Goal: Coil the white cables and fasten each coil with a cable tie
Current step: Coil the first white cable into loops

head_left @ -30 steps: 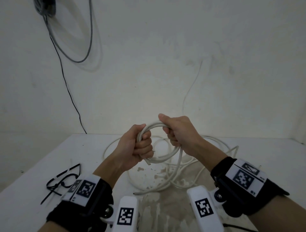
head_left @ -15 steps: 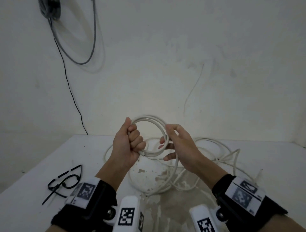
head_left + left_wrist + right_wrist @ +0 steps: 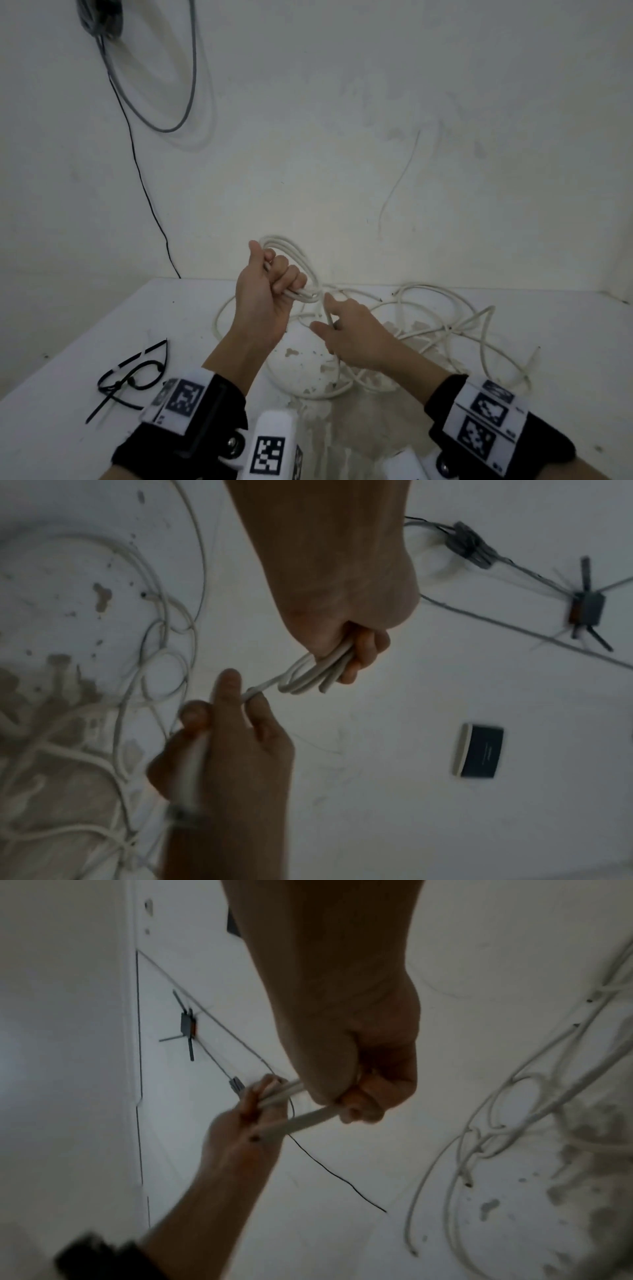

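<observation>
1. Wrist bands [image 3: 185, 399] with printed markers sit at the near edge of the head view, on both forearms.
2. Black cable ties [image 3: 132, 378] lie untouched on the bench [image 3: 51, 428] near its left edge. Judgement: fastening has not begun.
3. Right hand [image 3: 349, 334]: half a second ago it was level with the coil, fingers spread at its rim. It has since dropped toward the bench. Its fingers are now curled round the running length of the white cable [image 3: 445, 329], which passes through the fist.
4. Left hand [image 3: 265, 294]: it stays raised above the bench centre, fingers closed tight round the coil [image 3: 291, 253]. The left wrist view shows several turns and one cut end leaving the fist.
5. Meaning for the task: the right hand appears to be drawing slack for another turn. Most of the white cable lies loose across the bench centre and toward the right edge, so coiling is at an early stage.
6. Beyond the bench, a grey cable loop [image 3: 185, 85] and a thin black wire [image 3: 137, 164] hang on the wall.
7. Limits: the loose strands overlap, so the number of separate cables cannot be told. The turn count inside the left fist is hidden. The right wrist view is blurred.
</observation>
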`<action>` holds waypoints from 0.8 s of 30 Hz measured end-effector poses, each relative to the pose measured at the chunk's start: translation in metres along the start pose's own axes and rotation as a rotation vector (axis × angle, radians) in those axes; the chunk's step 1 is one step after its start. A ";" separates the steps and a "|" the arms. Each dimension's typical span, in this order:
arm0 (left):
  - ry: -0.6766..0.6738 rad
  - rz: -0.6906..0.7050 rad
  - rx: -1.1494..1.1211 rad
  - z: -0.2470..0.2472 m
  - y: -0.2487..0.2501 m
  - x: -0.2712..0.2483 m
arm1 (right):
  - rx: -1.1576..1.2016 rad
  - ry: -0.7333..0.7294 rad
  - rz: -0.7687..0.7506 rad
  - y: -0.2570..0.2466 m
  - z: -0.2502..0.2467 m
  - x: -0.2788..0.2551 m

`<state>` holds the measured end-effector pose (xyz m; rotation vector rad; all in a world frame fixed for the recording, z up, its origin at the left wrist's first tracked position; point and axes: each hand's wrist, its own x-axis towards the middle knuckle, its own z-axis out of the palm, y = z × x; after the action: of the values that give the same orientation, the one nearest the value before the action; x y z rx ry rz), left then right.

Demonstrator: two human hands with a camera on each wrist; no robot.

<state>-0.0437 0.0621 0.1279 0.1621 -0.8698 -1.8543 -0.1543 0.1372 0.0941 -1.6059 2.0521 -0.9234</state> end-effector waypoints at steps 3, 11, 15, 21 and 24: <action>-0.051 0.014 0.225 0.003 -0.006 -0.005 | 0.441 -0.163 0.076 -0.015 -0.013 -0.004; -0.203 0.135 0.518 0.017 -0.014 -0.021 | 1.045 -0.273 0.256 -0.028 -0.022 -0.004; -0.191 0.183 0.530 0.020 -0.022 -0.030 | 1.166 -0.141 0.296 -0.032 -0.017 -0.001; -0.219 0.129 0.329 0.022 -0.014 -0.027 | 0.964 -0.081 0.370 -0.032 -0.016 0.000; -0.241 -0.119 0.032 0.019 0.005 -0.018 | 0.947 0.020 0.401 -0.028 -0.029 -0.004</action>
<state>-0.0404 0.0855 0.1402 0.0101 -1.0754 -1.9996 -0.1522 0.1451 0.1338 -0.6561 1.4590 -1.4299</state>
